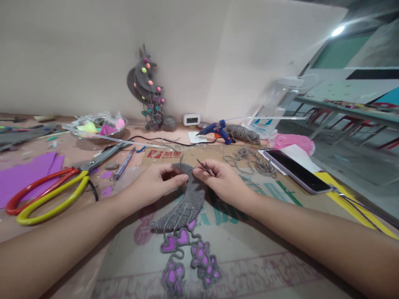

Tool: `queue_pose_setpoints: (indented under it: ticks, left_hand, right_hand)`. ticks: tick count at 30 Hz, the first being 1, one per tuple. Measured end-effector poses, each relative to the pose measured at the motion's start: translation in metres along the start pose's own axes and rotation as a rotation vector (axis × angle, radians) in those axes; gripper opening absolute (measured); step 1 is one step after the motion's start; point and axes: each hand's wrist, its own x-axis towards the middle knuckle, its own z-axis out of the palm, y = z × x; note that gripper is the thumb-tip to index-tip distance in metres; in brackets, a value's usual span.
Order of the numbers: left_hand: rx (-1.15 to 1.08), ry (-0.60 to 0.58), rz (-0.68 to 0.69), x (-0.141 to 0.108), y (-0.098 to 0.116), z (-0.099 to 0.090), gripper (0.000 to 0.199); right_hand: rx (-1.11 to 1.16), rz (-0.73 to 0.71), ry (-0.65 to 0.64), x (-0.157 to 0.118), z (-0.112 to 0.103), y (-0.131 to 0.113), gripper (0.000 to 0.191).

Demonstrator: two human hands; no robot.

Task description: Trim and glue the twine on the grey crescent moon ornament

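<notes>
A grey yarn-wrapped crescent [190, 199] lies on the cardboard in front of me. My left hand [165, 180] pinches its upper end from the left, thumb along the top. From the right, my right hand [218, 178] touches the same end with its fingertips. Between those fingers is a thin, dark, pointed metal tool [205, 167]; its exact kind is unclear. Grey cords hang from the crescent's lower part. They carry purple hearts [170, 243] and purple-filled flower shapes [201, 254], all outlined in grey yarn.
Large scissors [84, 166] with red and yellow handles lie left, beside purple sheets [34, 174] and a pen [124, 164]. Behind are a blue glue gun [218, 132], grey yarn [241, 133] and a small clock [191, 120]. A phone [296, 171] lies right. A decorated moon [145, 79] leans on the wall.
</notes>
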Motion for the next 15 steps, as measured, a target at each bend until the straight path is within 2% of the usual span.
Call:
queue_pose_setpoints:
  ticks: [7,11,15]
  left_hand:
    - [-0.146,0.136,-0.13,0.002,0.006,-0.001,0.025]
    - [-0.228,0.192,-0.096,0.003,-0.001,-0.002,0.026]
    - [-0.202,0.183,-0.069,0.003,-0.006,-0.002,0.031]
  right_hand:
    - [0.029,0.005,0.069,0.002,-0.003,0.001,0.028]
    - [0.005,0.035,0.019,0.003,-0.002,-0.002,0.027]
    - [-0.076,0.05,-0.026,0.001,-0.001,-0.003,0.033]
